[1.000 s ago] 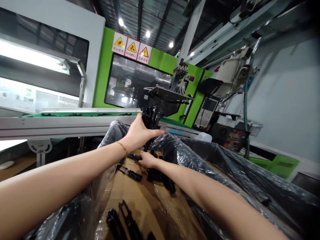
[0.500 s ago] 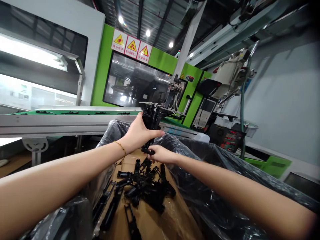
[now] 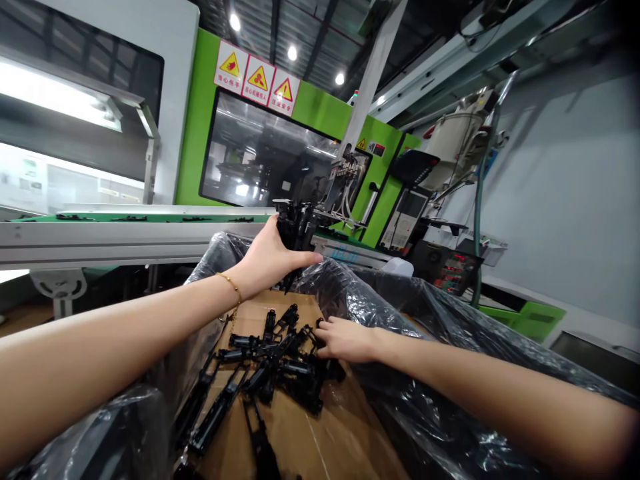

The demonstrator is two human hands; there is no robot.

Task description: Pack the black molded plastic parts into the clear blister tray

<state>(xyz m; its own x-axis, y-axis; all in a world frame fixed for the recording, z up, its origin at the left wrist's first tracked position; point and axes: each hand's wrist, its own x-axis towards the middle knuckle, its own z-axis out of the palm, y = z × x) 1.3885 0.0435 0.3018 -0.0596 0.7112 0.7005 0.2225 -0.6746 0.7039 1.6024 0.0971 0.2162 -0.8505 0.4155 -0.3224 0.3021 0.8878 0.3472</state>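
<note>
My left hand [image 3: 267,259] is raised over the far rim of a bag-lined box, fingers wrapped round a bundle of black plastic parts [image 3: 294,230]. Lower down, my right hand [image 3: 345,339] reaches into the box with its fingers curled at the edge of a loose pile of black plastic parts [image 3: 273,373] lying on the cardboard bottom [image 3: 300,433]. I cannot make out whether those fingers grip a piece. A thin gold bracelet sits on my left wrist.
Black plastic film [image 3: 425,347] drapes over the box walls on all sides. A green-belted conveyor [image 3: 125,223] carrying more black parts runs along the left. Behind stands a green moulding machine [image 3: 280,147] with warning signs, and a control panel [image 3: 453,270] at the right.
My right hand has dropped from just under the held bundle down onto the pile in the box. My left hand keeps the bundle raised and barely moved. The view shifted slightly.
</note>
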